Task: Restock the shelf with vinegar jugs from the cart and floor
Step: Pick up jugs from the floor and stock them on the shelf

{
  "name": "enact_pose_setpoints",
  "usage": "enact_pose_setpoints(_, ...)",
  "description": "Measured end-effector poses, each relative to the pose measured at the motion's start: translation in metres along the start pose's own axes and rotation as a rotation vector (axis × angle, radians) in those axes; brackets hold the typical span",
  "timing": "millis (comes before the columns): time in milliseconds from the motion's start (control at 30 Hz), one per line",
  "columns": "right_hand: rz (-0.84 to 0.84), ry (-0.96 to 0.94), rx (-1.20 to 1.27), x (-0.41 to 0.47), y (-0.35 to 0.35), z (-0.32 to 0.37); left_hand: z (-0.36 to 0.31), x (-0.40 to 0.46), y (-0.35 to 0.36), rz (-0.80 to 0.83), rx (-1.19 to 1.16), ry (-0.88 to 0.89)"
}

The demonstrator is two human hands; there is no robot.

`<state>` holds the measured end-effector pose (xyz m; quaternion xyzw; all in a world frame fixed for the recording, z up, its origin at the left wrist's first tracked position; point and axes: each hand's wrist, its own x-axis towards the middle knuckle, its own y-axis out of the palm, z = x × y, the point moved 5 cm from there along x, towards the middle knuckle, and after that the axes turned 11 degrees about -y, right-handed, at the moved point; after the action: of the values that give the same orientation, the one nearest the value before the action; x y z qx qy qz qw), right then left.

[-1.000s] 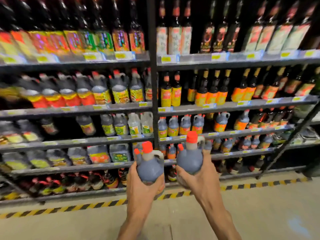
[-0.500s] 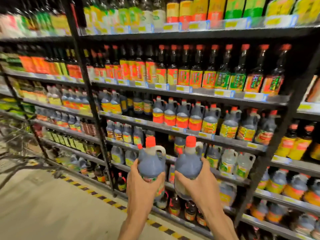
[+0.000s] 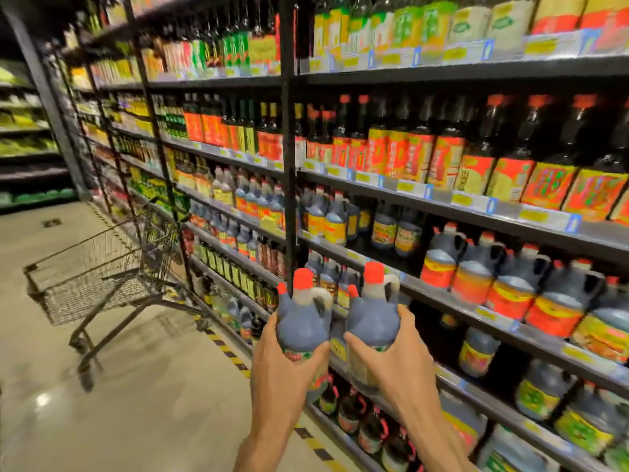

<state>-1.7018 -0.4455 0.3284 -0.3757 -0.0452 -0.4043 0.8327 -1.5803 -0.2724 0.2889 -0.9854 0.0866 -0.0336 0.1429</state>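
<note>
I hold two dark vinegar jugs with red caps upright in front of the shelving. My left hand [image 3: 284, 364] grips the left jug [image 3: 303, 318] round its lower body. My right hand [image 3: 391, 359] grips the right jug [image 3: 374, 311] the same way. Both jugs are side by side, close to a black upright post [image 3: 289, 165] of the shelf unit. Similar jugs with red and yellow labels [image 3: 476, 277] stand in rows on the shelf [image 3: 442, 301] just behind and to the right.
A wire shopping cart [image 3: 102, 267] stands on the aisle floor at the left, beside the shelves; its basket looks empty. Yellow-black floor tape [image 3: 228, 352] runs along the shelf base. Tall dark bottles [image 3: 425, 155] fill the shelf above.
The view has swung left along the aisle and closer to the shelves, and the cart has come fully into sight. Both hands still hold their jugs at the same height.
</note>
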Motion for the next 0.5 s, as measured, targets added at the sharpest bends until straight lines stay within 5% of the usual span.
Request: enact_pose_setpoints(500, 0.018, 0.074, 0.133, 0.233, 0.109, -0.048, -0.014, 0.241, 0.106, 0.123, 0.049, -0.047)
